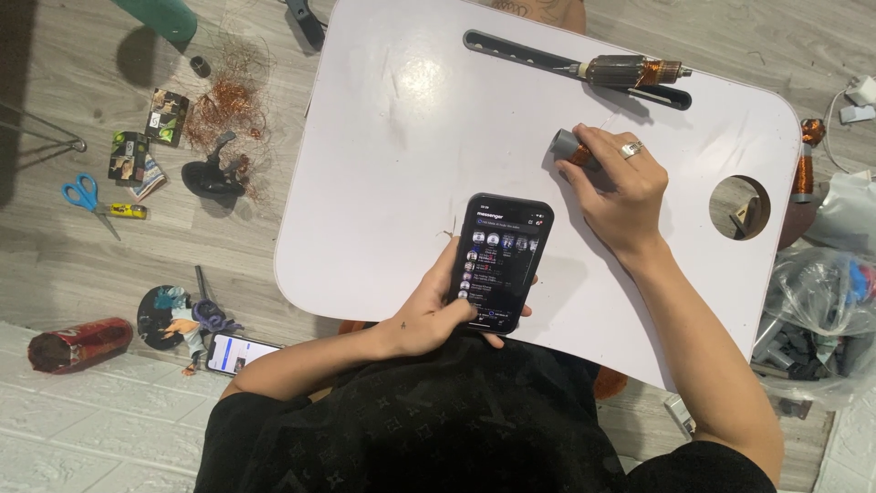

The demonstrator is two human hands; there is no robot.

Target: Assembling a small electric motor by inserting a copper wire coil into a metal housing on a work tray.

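**A:** What is held, and where?

**B:** A slim black smartphone [498,260] with a glossy lit screen is gripped by the left hand [429,318], fingers wrapped around its lower edge and the thumb laid on the glass. It is held over the 6 o'clock edge of the worktop [401,146], a smooth white board with rounded corners and a round hole cut at 3 o'clock.

**A:** And the right hand?

**B:** The right hand [619,187] is closed around a small grey cylinder [568,146] with copper-coloured winding showing at its end, pressed down on the worktop just right of centre. A ring is worn on one finger.

**A:** What else is seen on the board?

**B:** At 12 o'clock a motor armature [630,71], with a ridged metal core and a copper end, is laid across a long dark slotted bar [520,52].

**A:** And on the floor?

**B:** On the grey wood-grain floor at 10 o'clock a tangled nest of fine copper wire [230,99] is spread out. Blue-handled scissors [84,194] lie at 9 o'clock, and a second phone [235,352] with a bright screen at 7 o'clock. A crinkled clear plastic bag [821,315] of dark parts is seen at 4 o'clock.
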